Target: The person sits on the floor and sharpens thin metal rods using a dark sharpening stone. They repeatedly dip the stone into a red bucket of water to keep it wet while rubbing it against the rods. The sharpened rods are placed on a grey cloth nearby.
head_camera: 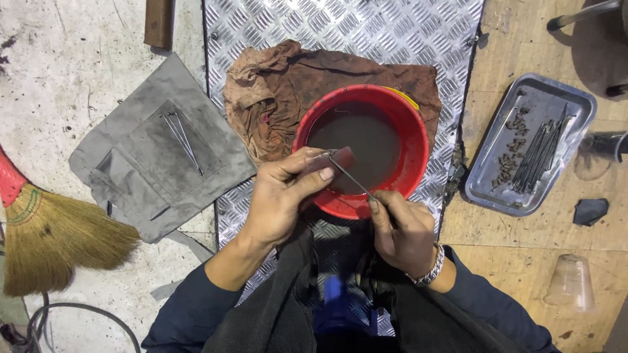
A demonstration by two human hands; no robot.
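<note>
Head view shows your left hand [280, 196] pinching a small reddish block [335, 161] and your right hand [400, 230] gripping one thin rod [352, 176] over the red bowl [418, 140], with few rods on the grey cloth [131, 163] at 9 o'clock and many in the metal tray [575, 108] at 3 o'clock, so most seems left.

No packages, labels, signs or screens in view, only workshop things

Bucket [366, 147] on rag [275, 98]; tray [523, 196] right, broom [46, 238] left.
</note>
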